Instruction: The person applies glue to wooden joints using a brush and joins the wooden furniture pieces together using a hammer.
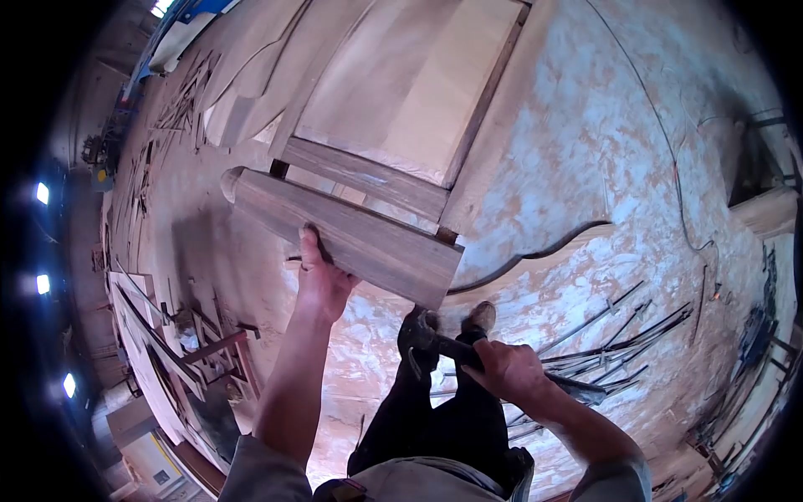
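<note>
A thick wooden board (pixel 360 230) with a rounded left end lies along the near end of a panelled wooden frame (pixel 368 174). Two dark tenons show in the gap between board and frame. My left hand (pixel 324 280) grips the near edge of the board, its thumb on the top face and its fingers hidden beneath. My right hand (pixel 508 368) is wrapped round the dark handle of a hammer (pixel 431 336), whose head is close to the board's near right corner, above my legs. Whether head and board touch, I cannot tell.
A curved wooden piece (pixel 535 266) lies right of the board. Thin dark metal bars (pixel 619 335) are spread on the floor at the right. Stacked panels and bars (pixel 159 335) stand at the left. A cable (pixel 673 159) crosses the floor, and a wooden structure (pixel 765 209) is at the far right.
</note>
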Tool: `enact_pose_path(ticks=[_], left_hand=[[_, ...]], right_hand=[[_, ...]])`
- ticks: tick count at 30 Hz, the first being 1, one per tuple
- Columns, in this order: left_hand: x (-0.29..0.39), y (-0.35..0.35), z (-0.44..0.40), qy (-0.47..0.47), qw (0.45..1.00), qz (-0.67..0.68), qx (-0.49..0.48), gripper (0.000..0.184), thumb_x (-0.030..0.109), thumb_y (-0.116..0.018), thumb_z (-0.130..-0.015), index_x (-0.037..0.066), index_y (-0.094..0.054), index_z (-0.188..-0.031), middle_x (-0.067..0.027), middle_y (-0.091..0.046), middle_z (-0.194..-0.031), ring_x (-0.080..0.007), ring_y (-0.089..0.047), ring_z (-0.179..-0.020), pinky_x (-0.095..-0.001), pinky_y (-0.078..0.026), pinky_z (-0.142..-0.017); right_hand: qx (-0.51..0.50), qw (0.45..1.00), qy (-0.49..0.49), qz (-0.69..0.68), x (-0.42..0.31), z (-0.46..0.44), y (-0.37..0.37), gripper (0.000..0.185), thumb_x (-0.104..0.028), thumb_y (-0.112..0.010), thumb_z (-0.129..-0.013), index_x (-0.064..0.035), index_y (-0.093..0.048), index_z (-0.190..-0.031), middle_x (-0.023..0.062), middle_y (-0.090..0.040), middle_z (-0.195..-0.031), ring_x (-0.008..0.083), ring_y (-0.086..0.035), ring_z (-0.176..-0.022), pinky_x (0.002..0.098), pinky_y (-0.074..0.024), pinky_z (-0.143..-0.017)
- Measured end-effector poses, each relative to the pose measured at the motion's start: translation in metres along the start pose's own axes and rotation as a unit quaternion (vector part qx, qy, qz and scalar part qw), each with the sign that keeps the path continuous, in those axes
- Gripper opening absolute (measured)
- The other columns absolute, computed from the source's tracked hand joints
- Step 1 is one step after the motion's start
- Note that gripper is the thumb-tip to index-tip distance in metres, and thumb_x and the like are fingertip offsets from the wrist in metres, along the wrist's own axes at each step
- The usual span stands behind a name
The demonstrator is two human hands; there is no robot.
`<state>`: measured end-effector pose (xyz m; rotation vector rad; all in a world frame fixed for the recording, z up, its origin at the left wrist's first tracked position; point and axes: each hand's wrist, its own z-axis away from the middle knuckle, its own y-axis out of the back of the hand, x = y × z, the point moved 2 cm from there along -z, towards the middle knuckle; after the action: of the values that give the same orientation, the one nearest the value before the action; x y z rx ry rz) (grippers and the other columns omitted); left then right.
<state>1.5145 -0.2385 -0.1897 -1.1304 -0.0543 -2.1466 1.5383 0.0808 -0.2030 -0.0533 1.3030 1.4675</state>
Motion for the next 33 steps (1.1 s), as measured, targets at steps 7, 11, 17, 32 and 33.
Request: enact_pose_path(ticks=[7, 11, 17, 32, 33], left_hand=[[0.002, 0.007, -0.002, 0.037, 0.999, -0.005, -0.011, 0.081, 0.073, -0.042, -0.090, 0.013, -0.036, -0.144, -0.0117, -0.052, -0.134, -0.0286, -0.052, -0.116, -0.0456, -0.041, -0.098], [0.009, 0.019, -0.006, 0.074, 0.997, -0.023, -0.008, 0.081, 0.071, -0.052, -0.086, 0.006, -0.043, -0.135, -0.0141, -0.058, -0.120, -0.0260, -0.056, -0.106, -0.0431, -0.044, -0.094], [0.020, 0.042, -0.023, 0.079, 0.995, -0.058, -0.029, 0.090, 0.073, -0.058, -0.081, 0.003, -0.044, -0.135, -0.0158, -0.057, -0.118, -0.0275, -0.058, -0.103, -0.0427, -0.047, -0.093], [0.030, 0.101, 0.007, 0.043, 0.964, -0.250, -0.077, 0.051, 0.045, -0.059, -0.093, 0.005, -0.053, -0.125, -0.0086, -0.064, -0.099, -0.0158, -0.063, -0.087, -0.0310, -0.053, -0.076], [0.046, 0.106, 0.024, 0.035, 0.971, -0.231, -0.053, 0.046, 0.039, -0.060, -0.094, 0.004, -0.054, -0.124, -0.0079, -0.065, -0.098, -0.0157, -0.064, -0.085, -0.0300, -0.053, -0.075]], right_hand=[[0.031, 0.996, -0.022, 0.078, 0.002, 0.009, 0.022, 0.033, -0.038, -0.069, -0.083, -0.0090, -0.055, -0.093, 0.0115, -0.065, -0.081, 0.0307, -0.068, -0.073, 0.0431, -0.0549, -0.060], [-0.029, 0.991, -0.037, 0.124, -0.026, 0.016, 0.016, 0.037, -0.044, -0.062, -0.089, -0.0080, -0.056, -0.094, 0.0112, -0.065, -0.081, 0.0301, -0.068, -0.074, 0.0415, -0.0548, -0.062], [-0.108, 0.947, 0.098, 0.288, -0.045, 0.026, -0.006, 0.036, -0.047, -0.065, -0.086, -0.0118, -0.057, -0.091, 0.0088, -0.064, -0.074, 0.0261, -0.068, -0.066, 0.0374, -0.0538, -0.052], [-0.028, 0.942, -0.336, 0.005, -0.062, 0.098, -0.141, 0.048, -0.054, -0.078, -0.069, -0.0096, -0.063, -0.083, 0.0185, -0.068, -0.080, 0.0408, -0.066, -0.081, 0.0504, -0.0522, -0.069], [-0.015, 0.932, -0.361, -0.021, -0.055, 0.108, -0.158, 0.049, -0.052, -0.078, -0.068, -0.0079, -0.064, -0.083, 0.0205, -0.068, -0.079, 0.0417, -0.066, -0.082, 0.0506, -0.0521, -0.070]])
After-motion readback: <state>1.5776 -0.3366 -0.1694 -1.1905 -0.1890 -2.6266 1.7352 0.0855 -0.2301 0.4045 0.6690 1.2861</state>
